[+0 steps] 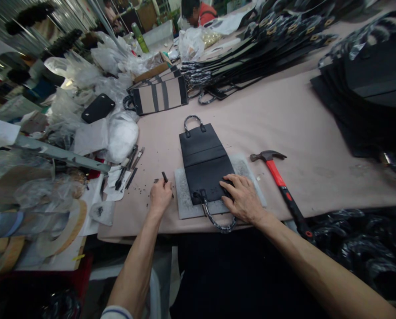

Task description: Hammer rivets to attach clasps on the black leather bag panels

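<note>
Right now the black bag panel (pixel 203 148) lies on the counter (pixel 267 119), its near half over a grey slab (pixel 186 210) and its far half past the slab's back edge. One wrapped handle (pixel 193 118) arches at the far end; the near handle (pixel 219 226) droops over the slab's front edge. The left hand (pixel 161 195) is closed around a short dark tool (pixel 165 177), just left of the slab. The right hand (pixel 242 199) lies with fingers loosely spread on the panel's near right corner — whether anything small sits beneath them, I cannot tell. Close by on the right, a claw hammer (pixel 277 173) with a red and black handle lies near the right forearm, taking up that side. Dark crumbs and a few slim tools (pixel 128 170) are to the left, beside heaped clear plastic bags (pixel 121 135) and tape rolls (pixel 70 230). Behind, a striped panel (pixel 169 96) and a long stack of bag pieces (pixel 251 66) crowd the far side — another dark stack (pixel 370 88) fills the right. Beyond sits a person in red (pixel 207 13).
</note>
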`<state>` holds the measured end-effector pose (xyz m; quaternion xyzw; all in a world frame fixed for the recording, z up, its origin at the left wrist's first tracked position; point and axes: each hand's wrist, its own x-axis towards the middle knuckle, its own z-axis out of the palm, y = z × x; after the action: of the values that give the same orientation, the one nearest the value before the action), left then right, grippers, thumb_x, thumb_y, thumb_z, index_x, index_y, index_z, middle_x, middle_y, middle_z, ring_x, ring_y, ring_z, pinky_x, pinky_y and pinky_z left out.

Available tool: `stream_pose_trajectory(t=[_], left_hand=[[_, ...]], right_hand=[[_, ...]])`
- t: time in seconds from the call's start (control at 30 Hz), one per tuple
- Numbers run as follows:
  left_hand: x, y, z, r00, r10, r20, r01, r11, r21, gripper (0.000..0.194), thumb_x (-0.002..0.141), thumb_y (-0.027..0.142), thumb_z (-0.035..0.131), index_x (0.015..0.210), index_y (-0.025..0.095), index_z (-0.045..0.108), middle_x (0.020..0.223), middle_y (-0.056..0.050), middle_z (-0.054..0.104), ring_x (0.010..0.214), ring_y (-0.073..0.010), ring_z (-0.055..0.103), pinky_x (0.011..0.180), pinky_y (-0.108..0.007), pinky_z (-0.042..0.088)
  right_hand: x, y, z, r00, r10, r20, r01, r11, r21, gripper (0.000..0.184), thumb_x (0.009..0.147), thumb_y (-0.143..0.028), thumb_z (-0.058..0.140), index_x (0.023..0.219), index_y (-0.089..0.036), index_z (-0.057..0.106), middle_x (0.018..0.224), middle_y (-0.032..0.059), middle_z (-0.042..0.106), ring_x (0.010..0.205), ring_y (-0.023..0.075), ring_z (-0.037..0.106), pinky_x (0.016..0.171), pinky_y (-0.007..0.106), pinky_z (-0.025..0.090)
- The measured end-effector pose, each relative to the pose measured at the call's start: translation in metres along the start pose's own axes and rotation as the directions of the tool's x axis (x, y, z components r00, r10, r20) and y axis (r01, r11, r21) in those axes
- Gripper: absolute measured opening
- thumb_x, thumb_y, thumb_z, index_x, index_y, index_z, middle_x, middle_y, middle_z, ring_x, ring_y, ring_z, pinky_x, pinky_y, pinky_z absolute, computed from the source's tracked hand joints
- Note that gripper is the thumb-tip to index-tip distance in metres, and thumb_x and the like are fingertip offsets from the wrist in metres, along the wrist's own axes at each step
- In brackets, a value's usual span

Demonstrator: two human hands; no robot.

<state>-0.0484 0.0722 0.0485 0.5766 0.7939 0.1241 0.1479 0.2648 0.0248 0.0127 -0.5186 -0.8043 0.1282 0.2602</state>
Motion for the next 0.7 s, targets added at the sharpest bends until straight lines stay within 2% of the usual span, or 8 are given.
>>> stream_pose_trajectory(t=[0.1,0.2,0.33,0.4,0.47,0.57,0.63,0.7], left_hand=[[-0.001,0.001,0.002,0.997,-0.024,0.068,0.013,0.987,0.159,0.027,0.097,0.032,0.056,0.108,0.014,0.073,0.104,-0.018,0.075,0.102,-0.0322,0.071,0.088,-0.038,0.053],[-0.006,0.006,0.004,0.997,-0.006,0.071,-0.009,0.977,0.211,0.035,0.096,0.031,0.060,0.126,0.015,0.067,0.111,-0.017,0.074,0.109,-0.0336,0.070,0.092,-0.040,0.052],[-0.013,-0.001,0.001,1.000,0.005,-0.021,0.000,0.964,0.264,0.038,0.095,0.025,0.060,0.131,0.015,0.064,0.125,-0.017,0.070,0.116,-0.0342,0.067,0.097,-0.042,0.052],[-0.013,-0.011,-0.002,0.998,-0.017,-0.067,0.036,0.954,0.297,0.038,0.094,0.029,0.062,0.128,0.014,0.065,0.129,-0.019,0.067,0.118,-0.0358,0.065,0.097,-0.044,0.052],[-0.009,-0.024,-0.006,0.995,-0.077,-0.058,0.091,0.949,0.303,0.042,0.091,0.035,0.067,0.126,0.012,0.064,0.127,-0.021,0.066,0.120,-0.0373,0.064,0.098,-0.046,0.052],[0.004,-0.043,-0.011,0.978,-0.202,0.048,0.179,0.939,0.293,0.038,0.087,0.039,0.071,0.113,0.011,0.067,0.117,-0.022,0.070,0.117,-0.0382,0.066,0.096,-0.047,0.054],[0.014,-0.052,-0.015,0.965,-0.244,0.100,0.208,0.937,0.279,0.024,0.082,0.035,0.075,0.094,0.015,0.069,0.104,-0.020,0.073,0.109,-0.0383,0.069,0.091,-0.046,0.055],[0.021,-0.057,-0.017,0.955,-0.269,0.125,0.244,0.952,0.186,0.017,0.071,0.027,0.080,0.073,0.018,0.065,0.084,-0.015,0.073,0.100,-0.0381,0.071,0.085,-0.045,0.056]], right_hand=[[-0.001,0.001,0.002,1.000,-0.003,-0.008,0.003,1.000,0.000,0.039,0.090,-0.027,0.061,0.129,-0.019,0.065,0.139,0.0143,0.056,0.132,0.0349,0.047,0.112,0.054,0.035],[-0.001,0.001,0.003,1.000,-0.006,-0.012,0.006,1.000,-0.001,0.039,0.091,-0.028,0.061,0.129,-0.018,0.064,0.139,0.0141,0.056,0.133,0.0347,0.046,0.112,0.053,0.035],[-0.001,0.002,0.003,1.000,-0.012,-0.011,0.012,1.000,-0.003,0.040,0.091,-0.028,0.061,0.129,-0.020,0.064,0.139,0.0137,0.056,0.133,0.0348,0.046,0.113,0.054,0.034],[-0.001,0.002,0.003,1.000,-0.009,-0.012,0.009,1.000,-0.003,0.040,0.091,-0.029,0.062,0.130,-0.021,0.063,0.139,0.0134,0.056,0.133,0.0351,0.046,0.113,0.054,0.034],[-0.001,0.002,0.003,1.000,-0.006,-0.009,0.006,1.000,-0.006,0.040,0.090,-0.028,0.062,0.129,-0.020,0.064,0.139,0.0138,0.056,0.133,0.0354,0.046,0.112,0.055,0.035],[-0.001,0.002,0.003,1.000,-0.008,-0.008,0.008,1.000,-0.009,0.039,0.090,-0.028,0.062,0.129,-0.019,0.064,0.139,0.0144,0.056,0.133,0.0351,0.047,0.112,0.055,0.035],[-0.001,0.001,0.003,1.000,-0.011,-0.012,0.011,1.000,-0.011,0.039,0.090,-0.028,0.061,0.129,-0.019,0.064,0.138,0.0145,0.056,0.133,0.0351,0.046,0.112,0.055,0.035],[-0.001,0.001,0.003,1.000,-0.011,-0.015,0.010,1.000,-0.016,0.039,0.090,-0.028,0.062,0.129,-0.018,0.064,0.138,0.0146,0.057,0.133,0.0352,0.046,0.112,0.055,0.036]])
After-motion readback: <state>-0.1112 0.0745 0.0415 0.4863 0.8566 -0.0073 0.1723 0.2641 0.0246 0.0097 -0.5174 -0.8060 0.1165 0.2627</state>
